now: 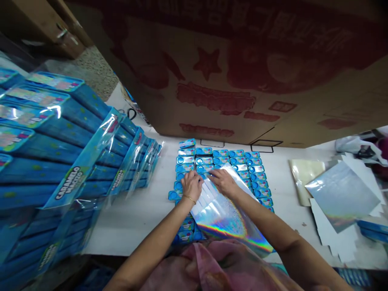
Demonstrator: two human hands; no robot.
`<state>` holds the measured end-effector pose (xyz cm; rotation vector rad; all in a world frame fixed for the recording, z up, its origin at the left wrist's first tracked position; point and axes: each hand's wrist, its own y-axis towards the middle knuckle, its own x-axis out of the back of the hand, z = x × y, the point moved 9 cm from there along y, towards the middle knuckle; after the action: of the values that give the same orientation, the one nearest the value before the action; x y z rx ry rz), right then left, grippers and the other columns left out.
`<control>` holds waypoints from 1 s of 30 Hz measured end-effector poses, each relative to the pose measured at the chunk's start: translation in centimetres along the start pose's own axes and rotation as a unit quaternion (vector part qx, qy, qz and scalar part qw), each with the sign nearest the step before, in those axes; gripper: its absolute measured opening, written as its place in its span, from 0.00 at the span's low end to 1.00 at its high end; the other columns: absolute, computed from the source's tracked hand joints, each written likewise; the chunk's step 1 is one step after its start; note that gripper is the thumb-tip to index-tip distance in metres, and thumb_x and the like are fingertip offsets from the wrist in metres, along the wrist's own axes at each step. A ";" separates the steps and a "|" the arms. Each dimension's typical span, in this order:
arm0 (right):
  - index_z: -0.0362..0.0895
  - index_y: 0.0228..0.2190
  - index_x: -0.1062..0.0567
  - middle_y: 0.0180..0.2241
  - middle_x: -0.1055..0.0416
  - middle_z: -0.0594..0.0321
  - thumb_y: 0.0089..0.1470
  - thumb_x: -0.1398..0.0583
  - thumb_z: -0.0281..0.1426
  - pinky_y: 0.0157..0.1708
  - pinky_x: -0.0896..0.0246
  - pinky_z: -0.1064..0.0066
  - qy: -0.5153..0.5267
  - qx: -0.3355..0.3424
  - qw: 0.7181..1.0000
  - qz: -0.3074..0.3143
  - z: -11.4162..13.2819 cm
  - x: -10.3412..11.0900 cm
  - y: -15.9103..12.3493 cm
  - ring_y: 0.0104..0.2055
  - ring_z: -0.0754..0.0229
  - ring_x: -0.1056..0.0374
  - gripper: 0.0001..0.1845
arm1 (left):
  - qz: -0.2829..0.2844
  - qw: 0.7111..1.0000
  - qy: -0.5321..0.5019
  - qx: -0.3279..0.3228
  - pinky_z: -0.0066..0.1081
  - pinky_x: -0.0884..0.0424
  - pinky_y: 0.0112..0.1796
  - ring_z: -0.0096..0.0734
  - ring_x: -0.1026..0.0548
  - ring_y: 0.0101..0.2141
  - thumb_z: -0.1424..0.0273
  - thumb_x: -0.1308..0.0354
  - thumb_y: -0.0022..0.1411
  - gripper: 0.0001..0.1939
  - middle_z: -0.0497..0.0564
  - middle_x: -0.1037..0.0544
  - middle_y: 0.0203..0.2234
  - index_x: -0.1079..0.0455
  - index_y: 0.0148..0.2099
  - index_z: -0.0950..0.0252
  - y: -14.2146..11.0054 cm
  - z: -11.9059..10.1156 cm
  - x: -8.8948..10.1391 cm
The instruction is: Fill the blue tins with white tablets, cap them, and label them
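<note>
A shiny holographic sheet (212, 208) with pale strips across its upper part lies tilted over rows of small blue tins (260, 184) on the white table. My left hand (192, 186), with a thin bracelet at the wrist, has its fingers curled on the sheet's upper left edge. My right hand (224, 182) grips the sheet near its top edge, fingers bent toward my left hand. Whether a strip is between the fingertips is too small to tell. The sheet hides the middle tins.
A large cardboard box (218, 97) with red print stands behind the tins. Stacked blue packs (69, 182) marked "Caramelo Macizo" in clear wrap fill the left. More holographic sheets (344, 194), white papers (330, 236) and a cream-coloured packet (298, 178) lie on the right.
</note>
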<state>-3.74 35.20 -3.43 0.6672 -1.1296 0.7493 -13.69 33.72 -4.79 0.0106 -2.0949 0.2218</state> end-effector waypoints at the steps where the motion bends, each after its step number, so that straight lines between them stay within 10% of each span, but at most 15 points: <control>1: 0.43 0.41 0.30 0.45 0.35 0.56 0.55 0.49 0.30 0.41 0.49 0.65 0.013 -0.008 1.000 -0.009 -0.2 0.3 -0.1 0.45 0.57 0.44 0.13 | -0.003 1.000 -0.003 -0.006 0.35 0.45 0.37 0.36 0.39 0.40 0.66 0.48 0.54 0.06 0.50 0.33 0.37 0.31 0.32 0.60 -0.1 -0.2 0.0; 8: 0.42 0.27 0.28 0.30 0.31 0.60 0.54 0.48 0.30 0.37 0.47 0.69 0.129 -0.118 0.984 0.016 -1.9 2.7 0.3 0.35 0.62 0.38 0.10 | 0.056 0.993 -0.058 -0.084 0.35 0.42 0.38 0.36 0.34 0.37 0.64 0.48 0.54 0.08 0.51 0.28 0.32 0.30 0.34 0.61 -0.3 -2.8 -1.2; 21: 0.44 0.45 0.32 0.48 0.36 0.56 0.56 0.54 0.27 0.50 0.48 0.60 0.029 0.034 0.999 -0.020 -0.1 2.8 -3.1 0.53 0.59 0.45 0.17 | 0.079 0.932 -0.351 0.038 0.27 0.38 0.26 0.27 0.33 0.23 0.68 0.48 0.49 0.07 0.45 0.29 0.19 0.32 0.23 0.64 0.3 -1.0 -2.2; 30: 0.42 0.26 0.30 0.29 0.32 0.59 0.52 0.49 0.28 0.36 0.42 0.69 0.168 -0.121 0.977 -0.044 0.1 8.8 -1.5 0.35 0.62 0.37 0.08 | 0.034 0.954 -0.297 -0.005 0.33 0.38 0.37 0.32 0.32 0.31 0.68 0.47 0.49 0.07 0.49 0.29 0.24 0.30 0.24 0.63 0.3 -1.0 -1.1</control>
<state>-0.42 35.86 4.80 0.3643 -0.8557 0.6086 -12.26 34.07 -5.28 -0.0002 -2.6990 0.2741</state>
